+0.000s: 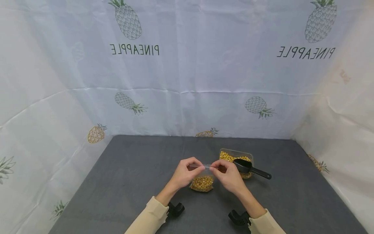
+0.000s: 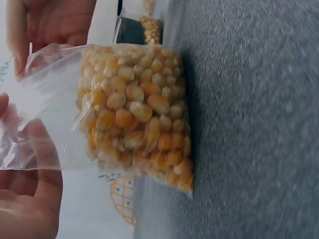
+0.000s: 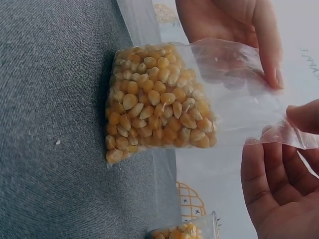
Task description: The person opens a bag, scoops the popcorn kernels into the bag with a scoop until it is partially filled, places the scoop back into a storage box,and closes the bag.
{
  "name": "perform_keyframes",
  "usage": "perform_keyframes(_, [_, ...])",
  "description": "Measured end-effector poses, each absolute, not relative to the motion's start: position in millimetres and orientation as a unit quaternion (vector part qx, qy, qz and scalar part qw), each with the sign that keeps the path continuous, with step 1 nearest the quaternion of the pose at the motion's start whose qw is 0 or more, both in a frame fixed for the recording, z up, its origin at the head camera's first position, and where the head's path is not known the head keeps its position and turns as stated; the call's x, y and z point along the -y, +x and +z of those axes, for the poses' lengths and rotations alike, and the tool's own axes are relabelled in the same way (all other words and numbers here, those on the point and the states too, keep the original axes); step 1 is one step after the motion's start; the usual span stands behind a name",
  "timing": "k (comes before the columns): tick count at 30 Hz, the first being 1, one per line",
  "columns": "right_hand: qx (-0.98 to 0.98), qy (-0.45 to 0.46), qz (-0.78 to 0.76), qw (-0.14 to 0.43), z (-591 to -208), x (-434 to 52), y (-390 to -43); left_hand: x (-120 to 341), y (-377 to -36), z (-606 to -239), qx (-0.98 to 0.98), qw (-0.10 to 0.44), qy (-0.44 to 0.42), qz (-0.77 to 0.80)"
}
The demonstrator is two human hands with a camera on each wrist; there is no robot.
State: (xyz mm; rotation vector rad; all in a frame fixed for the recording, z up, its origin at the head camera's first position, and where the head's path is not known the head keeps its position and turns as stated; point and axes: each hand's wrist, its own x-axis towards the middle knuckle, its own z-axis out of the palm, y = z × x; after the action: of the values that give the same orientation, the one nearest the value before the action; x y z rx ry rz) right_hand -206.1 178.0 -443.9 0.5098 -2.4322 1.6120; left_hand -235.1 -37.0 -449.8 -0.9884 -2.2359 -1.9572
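A clear plastic bag (image 1: 202, 183) with yellow corn kernels (image 2: 134, 109) in its lower part stands upright on the grey table. Its upper part is see-through and holds no kernels. My left hand (image 1: 185, 172) pinches the bag's top edge at the left between thumb and fingers. At the right side of that edge, my right hand (image 1: 227, 175) pinches the film (image 3: 234, 94) the same way. The two thumbs are close together above the kernels. Just beyond my right hand is a clear plastic container (image 1: 237, 152) of corn kernels, with a black scoop (image 1: 243, 165) lying on it.
The scoop's handle (image 1: 261, 173) sticks out to the right past the container's rim. White pineapple-printed cloth (image 1: 181, 71) hangs behind the grey table (image 1: 146, 162) and along both sides. A small pale crumb (image 3: 58, 142) lies on the table in the right wrist view.
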Motion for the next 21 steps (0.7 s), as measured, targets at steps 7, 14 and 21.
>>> perform_keyframes(7, [0.812,0.173,0.548,0.097,-446,-176,-206,49,-246,-463,0.714,0.013,-0.314,-0.626])
perform_keyframes(14, [0.806,0.176,0.557,0.091,-447,-175,-206,53,-240,-447,0.738,0.014,-0.315,-0.597])
perform_keyframes(21, [0.799,0.188,0.564,0.089,-449,-170,-207,51,-230,-435,0.739,0.024,-0.324,-0.59])
